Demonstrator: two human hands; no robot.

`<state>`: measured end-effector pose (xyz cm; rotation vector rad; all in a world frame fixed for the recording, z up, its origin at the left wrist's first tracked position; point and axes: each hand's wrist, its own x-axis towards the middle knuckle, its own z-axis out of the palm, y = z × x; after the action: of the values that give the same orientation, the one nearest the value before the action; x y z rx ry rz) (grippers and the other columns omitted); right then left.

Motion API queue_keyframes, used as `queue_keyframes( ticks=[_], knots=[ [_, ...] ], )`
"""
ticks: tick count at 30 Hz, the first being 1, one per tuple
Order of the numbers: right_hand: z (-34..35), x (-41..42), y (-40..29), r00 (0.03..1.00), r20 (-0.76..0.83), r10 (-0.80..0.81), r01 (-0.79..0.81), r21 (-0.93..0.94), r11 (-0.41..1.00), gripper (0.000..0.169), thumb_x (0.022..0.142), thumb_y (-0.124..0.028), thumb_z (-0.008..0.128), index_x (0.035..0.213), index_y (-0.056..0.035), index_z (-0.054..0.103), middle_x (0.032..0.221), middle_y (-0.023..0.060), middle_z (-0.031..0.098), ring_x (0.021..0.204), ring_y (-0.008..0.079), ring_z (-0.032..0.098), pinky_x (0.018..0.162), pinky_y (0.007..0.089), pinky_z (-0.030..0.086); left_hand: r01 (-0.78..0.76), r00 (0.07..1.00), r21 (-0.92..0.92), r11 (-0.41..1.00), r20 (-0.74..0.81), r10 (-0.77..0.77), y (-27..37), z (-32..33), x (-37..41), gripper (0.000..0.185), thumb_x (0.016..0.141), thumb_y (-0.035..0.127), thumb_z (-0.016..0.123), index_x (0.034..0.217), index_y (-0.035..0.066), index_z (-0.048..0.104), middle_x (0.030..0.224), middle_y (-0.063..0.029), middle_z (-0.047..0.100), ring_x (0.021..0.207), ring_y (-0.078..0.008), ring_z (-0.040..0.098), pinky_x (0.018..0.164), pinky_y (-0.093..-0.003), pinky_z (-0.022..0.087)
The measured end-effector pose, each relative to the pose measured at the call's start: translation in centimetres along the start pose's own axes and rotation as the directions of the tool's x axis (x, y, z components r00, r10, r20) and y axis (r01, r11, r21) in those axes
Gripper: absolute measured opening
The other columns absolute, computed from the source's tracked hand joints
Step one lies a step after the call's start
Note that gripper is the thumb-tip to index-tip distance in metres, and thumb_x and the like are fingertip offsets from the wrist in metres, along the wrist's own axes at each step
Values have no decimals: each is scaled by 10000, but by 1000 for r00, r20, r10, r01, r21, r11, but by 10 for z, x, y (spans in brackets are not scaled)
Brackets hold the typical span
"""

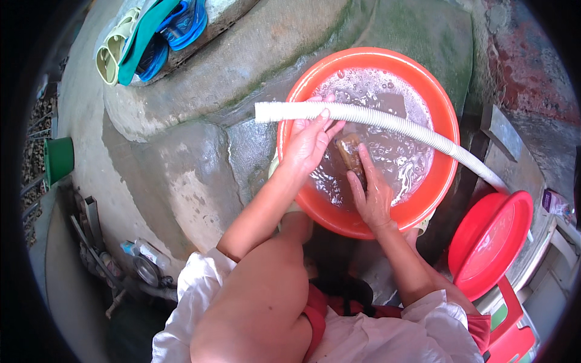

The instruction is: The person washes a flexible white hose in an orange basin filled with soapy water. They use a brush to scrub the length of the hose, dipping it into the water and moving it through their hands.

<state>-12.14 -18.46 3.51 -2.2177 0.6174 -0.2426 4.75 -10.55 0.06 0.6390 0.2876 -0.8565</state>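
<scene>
A ribbed white plastic hose runs across an orange plastic basin of murky, sudsy water. My left hand holds the hose near its plain white end, with the thumb on top and fingers beneath. Below it, a wet brown block, perhaps a scrubbing brush, is at the water's surface. My right hand has thumb and forefinger about the block's lower end. Its other fingers are hidden. From the basin's right rim the hose slopes down behind a red plastic basin.
A red plastic chair stands at lower right. Pale green clogs and blue sandals lie on a raised concrete ledge. Plastic bottles lie at lower left, and a green container is at far left.
</scene>
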Motion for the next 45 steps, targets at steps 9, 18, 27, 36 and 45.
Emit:
queue_keyframes(
  ticks=[9, 18, 27, 36, 45],
  knots=[
    [-50, 113, 1, 889, -141, 436, -453, -128, 882, 536, 993, -369, 480, 1490, -203, 367, 799, 234, 680, 849, 428, 661, 809, 495, 485, 15, 979, 114, 993, 199, -38, -3, 5, -4, 327, 926, -60, 560, 1195, 120, 517, 1324, -110, 565, 1253, -256, 534, 1021, -417, 484],
    [-43, 86, -22, 891, -23, 454, -443, -262, 857, 560, 999, -406, 465, 1501, -187, 349, 734, 244, 644, 769, 409, 658, 722, 487, 490, 41, 961, 65, 997, 271, -58, 10, -5, -5, 348, 801, -140, 636, 1064, 78, 569, 1277, -120, 579, 1335, -280, 457, 1088, -409, 428],
    [-33, 71, -8, 845, -95, 526, -496, 229, 838, 648, 946, -409, 582, 1446, -38, 403, 1193, 262, 627, 1102, 359, 628, 936, 412, 463, 138, 984, -121, 983, 126, -122, -6, -3, 1, 418, 857, -95, 616, 1211, 114, 537, 1337, -75, 549, 1288, -230, 494, 1062, -412, 441],
    [-8, 4, 22, 948, 134, 289, -238, -308, 921, 627, 943, -333, 589, 1502, -240, 319, 1147, 209, 640, 856, 421, 662, 751, 521, 518, 70, 997, 85, 994, 21, -72, -8, 0, 3, 411, 892, -59, 608, 1260, 71, 477, 1325, -118, 537, 1220, -232, 533, 1085, -418, 421],
    [-8, 4, -9, 1000, -9, -1, 2, 55, 998, 560, 965, -270, 548, 1483, -143, 379, 1381, 190, 517, 1166, 400, 568, 879, 445, 507, 14, 996, 219, 976, 79, -32, -5, 6, 2, 500, 890, -71, 605, 1354, 56, 472, 1343, -107, 554, 1231, -203, 537, 1027, -346, 465]
  ],
)
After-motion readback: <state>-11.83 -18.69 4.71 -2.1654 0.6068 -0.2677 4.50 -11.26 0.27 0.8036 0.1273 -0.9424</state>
